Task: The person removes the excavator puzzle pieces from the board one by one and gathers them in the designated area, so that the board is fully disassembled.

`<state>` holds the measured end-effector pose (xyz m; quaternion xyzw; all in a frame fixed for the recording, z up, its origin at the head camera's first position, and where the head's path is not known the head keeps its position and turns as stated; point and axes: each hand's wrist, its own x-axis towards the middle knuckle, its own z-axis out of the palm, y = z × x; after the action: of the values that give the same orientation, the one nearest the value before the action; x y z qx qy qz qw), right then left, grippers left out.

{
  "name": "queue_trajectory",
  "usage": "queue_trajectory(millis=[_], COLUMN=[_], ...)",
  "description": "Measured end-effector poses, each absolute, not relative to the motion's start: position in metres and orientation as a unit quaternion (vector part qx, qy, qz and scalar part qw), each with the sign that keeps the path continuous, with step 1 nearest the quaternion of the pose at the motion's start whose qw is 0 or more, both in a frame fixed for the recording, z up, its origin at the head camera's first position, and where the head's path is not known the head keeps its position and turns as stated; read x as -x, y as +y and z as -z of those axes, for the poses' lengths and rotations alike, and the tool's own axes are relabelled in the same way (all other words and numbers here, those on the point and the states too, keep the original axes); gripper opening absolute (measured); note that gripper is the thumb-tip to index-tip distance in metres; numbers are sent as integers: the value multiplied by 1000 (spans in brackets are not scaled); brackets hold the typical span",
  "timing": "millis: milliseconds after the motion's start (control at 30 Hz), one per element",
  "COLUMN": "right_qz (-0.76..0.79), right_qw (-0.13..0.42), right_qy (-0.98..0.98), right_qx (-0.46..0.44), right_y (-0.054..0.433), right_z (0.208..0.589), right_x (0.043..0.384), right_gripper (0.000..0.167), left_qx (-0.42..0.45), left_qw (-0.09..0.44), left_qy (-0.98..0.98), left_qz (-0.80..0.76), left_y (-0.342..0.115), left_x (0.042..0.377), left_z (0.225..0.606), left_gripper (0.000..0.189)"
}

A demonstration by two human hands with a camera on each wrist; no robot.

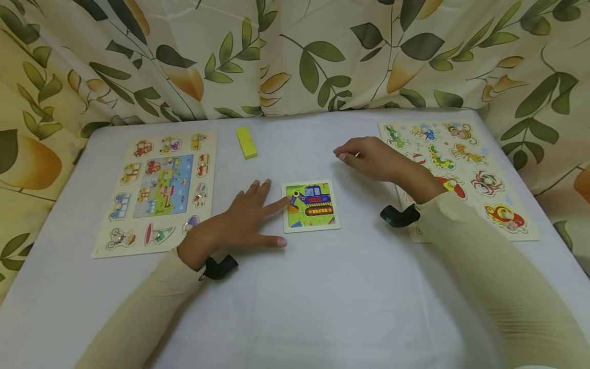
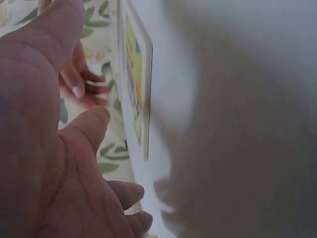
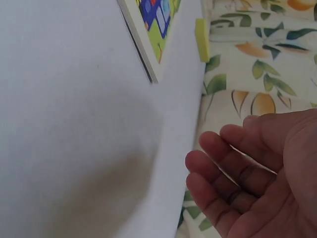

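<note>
A small square jigsaw puzzle [image 1: 312, 206] with a blue excavator picture in a white frame lies flat on the table. My left hand [image 1: 241, 218] is spread at its left side, palm down. The index fingertip overlaps the puzzle's left edge in the head view; whether it touches I cannot tell. Beyond the puzzle to the right, my right hand [image 1: 375, 159] hovers over the table. Its fingers [image 3: 213, 168] are loosely curled with nothing between them in the right wrist view. The puzzle [image 2: 136, 79] appears edge-on in the left wrist view, apart from the palm.
A yellow block [image 1: 246, 143] lies behind the puzzle. A vehicle peg board [image 1: 203, 143] is at the left, partly behind my left hand. An animal and insect peg board [image 1: 465, 215] lies under my right forearm. A leaf-patterned curtain [image 1: 304, 31] borders the white table [image 1: 318, 307].
</note>
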<state>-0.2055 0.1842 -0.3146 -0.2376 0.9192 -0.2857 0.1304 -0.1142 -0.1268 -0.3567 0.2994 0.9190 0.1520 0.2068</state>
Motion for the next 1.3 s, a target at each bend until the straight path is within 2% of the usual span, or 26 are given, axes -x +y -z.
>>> queue_trajectory(millis=[467,700,1300], right_qz=[320,322,311], right_qw=[167,176,211], right_qy=[895,892,891], right_qx=[262,265,253], right_y=[161,159,151], right_z=[330,334,334], right_x=[194,193,197], right_gripper=[26,27,31], left_qx=[-277,-266,-278], left_qw=[198,220,208], left_qy=[934,934,934], left_qz=[-105,-97,-84], left_y=[-98,-89,-98], left_x=[102,102,104], left_z=[359,357,362], left_gripper=[93,91,98])
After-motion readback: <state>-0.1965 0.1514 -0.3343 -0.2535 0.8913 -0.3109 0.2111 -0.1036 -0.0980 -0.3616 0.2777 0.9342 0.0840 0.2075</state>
